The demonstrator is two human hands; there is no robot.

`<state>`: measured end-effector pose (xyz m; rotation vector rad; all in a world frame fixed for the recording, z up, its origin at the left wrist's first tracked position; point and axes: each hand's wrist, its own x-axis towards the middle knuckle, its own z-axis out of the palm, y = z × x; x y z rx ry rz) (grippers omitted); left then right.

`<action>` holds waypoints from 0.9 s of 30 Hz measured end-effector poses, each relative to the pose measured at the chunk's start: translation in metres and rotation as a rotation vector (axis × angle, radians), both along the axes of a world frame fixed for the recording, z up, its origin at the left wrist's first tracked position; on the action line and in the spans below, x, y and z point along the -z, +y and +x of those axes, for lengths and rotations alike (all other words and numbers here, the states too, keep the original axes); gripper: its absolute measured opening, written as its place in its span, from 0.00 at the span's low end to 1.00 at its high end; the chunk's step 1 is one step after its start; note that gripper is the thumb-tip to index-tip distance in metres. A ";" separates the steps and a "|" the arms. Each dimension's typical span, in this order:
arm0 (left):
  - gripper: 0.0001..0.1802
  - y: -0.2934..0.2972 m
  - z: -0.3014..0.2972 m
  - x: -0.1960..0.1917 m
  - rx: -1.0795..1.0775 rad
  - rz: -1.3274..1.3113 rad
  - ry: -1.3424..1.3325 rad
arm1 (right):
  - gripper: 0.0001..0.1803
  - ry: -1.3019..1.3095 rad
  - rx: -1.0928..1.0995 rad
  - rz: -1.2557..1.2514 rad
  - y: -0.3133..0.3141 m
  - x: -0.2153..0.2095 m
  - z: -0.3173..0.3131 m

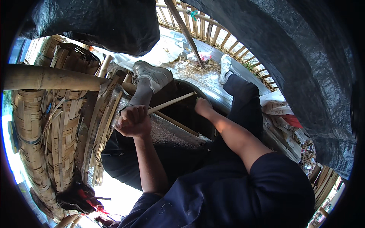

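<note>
In the head view, the stick (pixel 173 102) slanted over a dark hollow (pixel 187 114) and might have slipped if the left hand (pixel 134 121), seemingly fisted round its near end, loosened. The right hand (pixel 204 107) curled near its tip; its hold I couldn't tell. Woven baskets (pixel 62 140), black sheeting (pixel 292 57) and a slatted fence (pixel 235 46) stood around pale, sheet-covered ground (pixel 171 45).

Inscriptions: none can be read. No labels, numbers, brands or signs are legibly shown on any surface.
</note>
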<state>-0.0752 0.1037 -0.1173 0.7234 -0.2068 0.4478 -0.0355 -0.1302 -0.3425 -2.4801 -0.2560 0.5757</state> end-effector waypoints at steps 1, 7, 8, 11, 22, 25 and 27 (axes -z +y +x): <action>0.28 -0.011 0.010 -0.002 0.028 -0.019 -0.007 | 0.16 0.008 0.172 0.036 0.009 0.005 -0.004; 0.26 -0.005 0.003 -0.011 0.125 0.097 -0.052 | 0.13 -0.143 0.075 0.285 0.044 -0.064 -0.035; 0.26 -0.006 0.007 -0.011 0.134 0.093 -0.065 | 0.15 -0.053 0.114 0.134 0.026 -0.039 -0.022; 0.26 -0.011 0.020 -0.007 0.120 -0.003 -0.057 | 0.20 0.106 0.193 0.033 -0.011 -0.007 0.003; 0.23 -0.013 0.025 -0.009 0.140 -0.044 -0.051 | 0.16 -0.009 0.212 0.141 -0.004 0.005 -0.001; 0.24 -0.017 0.024 -0.009 0.152 -0.027 -0.049 | 0.18 0.052 0.230 0.087 -0.001 0.003 0.004; 0.24 0.001 0.007 -0.006 0.111 0.021 -0.031 | 0.16 -0.042 0.105 0.339 0.052 -0.068 -0.019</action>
